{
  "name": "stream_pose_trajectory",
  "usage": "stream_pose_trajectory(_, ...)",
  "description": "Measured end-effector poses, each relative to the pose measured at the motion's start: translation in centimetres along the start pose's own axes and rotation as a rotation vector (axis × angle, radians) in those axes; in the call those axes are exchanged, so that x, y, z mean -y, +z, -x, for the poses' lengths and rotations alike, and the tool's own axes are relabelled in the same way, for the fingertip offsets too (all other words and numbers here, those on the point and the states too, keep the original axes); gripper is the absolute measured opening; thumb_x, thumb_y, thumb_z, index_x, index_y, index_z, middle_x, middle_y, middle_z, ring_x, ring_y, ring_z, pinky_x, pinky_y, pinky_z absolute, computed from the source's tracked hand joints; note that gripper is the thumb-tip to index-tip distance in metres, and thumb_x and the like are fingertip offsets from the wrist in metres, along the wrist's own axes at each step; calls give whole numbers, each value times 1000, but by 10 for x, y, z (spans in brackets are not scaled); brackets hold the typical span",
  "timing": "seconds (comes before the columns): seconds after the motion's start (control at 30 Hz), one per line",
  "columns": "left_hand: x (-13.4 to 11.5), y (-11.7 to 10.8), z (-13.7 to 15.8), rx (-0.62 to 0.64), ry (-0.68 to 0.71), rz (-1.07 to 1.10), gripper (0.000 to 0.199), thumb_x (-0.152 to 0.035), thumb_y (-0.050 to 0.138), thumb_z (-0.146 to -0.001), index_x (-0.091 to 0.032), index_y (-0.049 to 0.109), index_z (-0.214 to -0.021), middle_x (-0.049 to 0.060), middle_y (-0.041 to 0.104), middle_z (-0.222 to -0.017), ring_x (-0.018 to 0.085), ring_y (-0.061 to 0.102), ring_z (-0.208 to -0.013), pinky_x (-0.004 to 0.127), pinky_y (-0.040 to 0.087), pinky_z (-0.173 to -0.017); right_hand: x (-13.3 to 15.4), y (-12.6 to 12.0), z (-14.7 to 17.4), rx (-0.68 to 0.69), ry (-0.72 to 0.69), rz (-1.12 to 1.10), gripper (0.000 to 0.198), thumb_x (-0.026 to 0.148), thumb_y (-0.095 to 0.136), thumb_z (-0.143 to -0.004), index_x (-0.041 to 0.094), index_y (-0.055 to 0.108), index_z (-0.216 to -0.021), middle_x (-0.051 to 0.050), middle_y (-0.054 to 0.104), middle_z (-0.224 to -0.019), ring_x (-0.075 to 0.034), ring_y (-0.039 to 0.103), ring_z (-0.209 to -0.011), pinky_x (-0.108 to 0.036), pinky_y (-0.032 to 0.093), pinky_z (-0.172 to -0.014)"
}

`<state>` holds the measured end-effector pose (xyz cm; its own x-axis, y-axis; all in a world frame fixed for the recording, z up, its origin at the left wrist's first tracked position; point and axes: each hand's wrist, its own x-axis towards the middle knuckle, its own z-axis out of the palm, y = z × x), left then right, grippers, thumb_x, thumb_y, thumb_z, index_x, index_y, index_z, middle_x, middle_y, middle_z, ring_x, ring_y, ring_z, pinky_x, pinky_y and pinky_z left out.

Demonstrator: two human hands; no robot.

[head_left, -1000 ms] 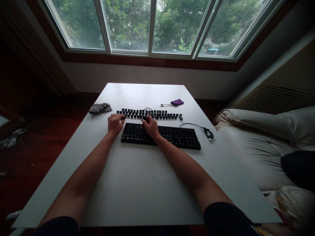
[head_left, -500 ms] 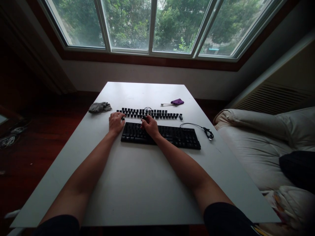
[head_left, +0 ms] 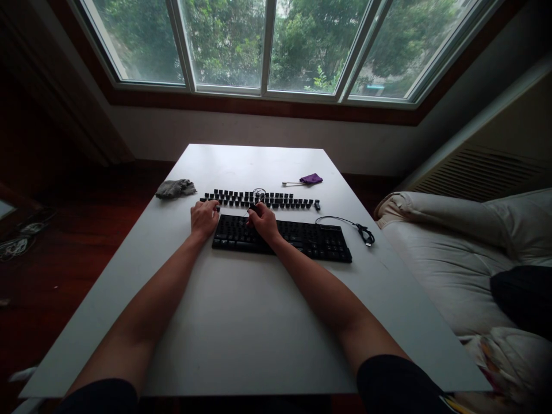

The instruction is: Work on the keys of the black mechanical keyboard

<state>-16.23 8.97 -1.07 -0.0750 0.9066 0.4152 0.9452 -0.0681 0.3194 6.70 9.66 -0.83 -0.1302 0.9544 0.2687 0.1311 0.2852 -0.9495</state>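
Note:
A black keyboard (head_left: 302, 233) lies across the white table, with part of its left half behind my right hand. My right hand (head_left: 264, 221) is closed around a small black-handled wire keycap puller (head_left: 253, 207), whose thin wires point down over the keys. Beyond the keyboard, loose black keycaps (head_left: 293, 201) stand in rows. At the left end of these rows rests my left hand (head_left: 203, 217), thumb and forefinger around a keycap (head_left: 218, 208); its other fingers reach toward neighbouring caps.
A grey crumpled cloth (head_left: 176, 188) lies at the table's left edge. Behind the keycaps are a purple pouch (head_left: 311, 179) and a thin white stick (head_left: 292, 183). The keyboard's coiled cable (head_left: 365, 234) lies to the right. A padded sofa (head_left: 435, 259) stands beside the table.
The fingers of my left hand have shifted slightly, and more keycaps show at the left end of the row. My right hand keeps its place over the keyboard.

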Motion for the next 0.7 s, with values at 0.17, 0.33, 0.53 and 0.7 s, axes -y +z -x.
stream_pose_trajectory(0.17, 1, 2, 0, -17, 28, 15, 35, -19, 53, -87, -23, 64, -121, 8, 72, -110, 33, 55, -112, 48, 38, -94, 1, 0, 0, 9, 8, -12, 21, 44, 58, -88, 25, 49, -87, 5, 63, -63, -17, 67, -54, -26, 51, -54)
stream_pose_trajectory(0.33, 1, 4, 0, -28, 40, 43, 40, -19, 53, -88, -23, 60, -128, 7, 73, -102, 32, 57, -105, 47, 39, -94, -1, 0, 0, 9, 2, 0, 20, 43, 58, -89, 25, 50, -88, 5, 64, -63, -17, 67, -54, -27, 51, -55)
stream_pose_trajectory(0.53, 3, 7, 0, -4, 69, 69, 46, -12, 52, -87, -23, 59, -131, 7, 74, -104, 30, 58, -106, 46, 40, -95, -2, 0, 0, 13, -8, -7, 19, 42, 58, -89, 25, 50, -87, 5, 64, -63, -17, 67, -54, -26, 51, -55)
stream_pose_trajectory(0.7, 4, 9, -1, 9, 88, 77, 52, -6, 50, -84, -24, 60, -132, 7, 73, -108, 30, 58, -109, 45, 40, -97, -2, 0, 0, 14, -9, -15, 20, 42, 58, -89, 25, 50, -87, 5, 63, -63, -17, 67, -55, -26, 51, -55)
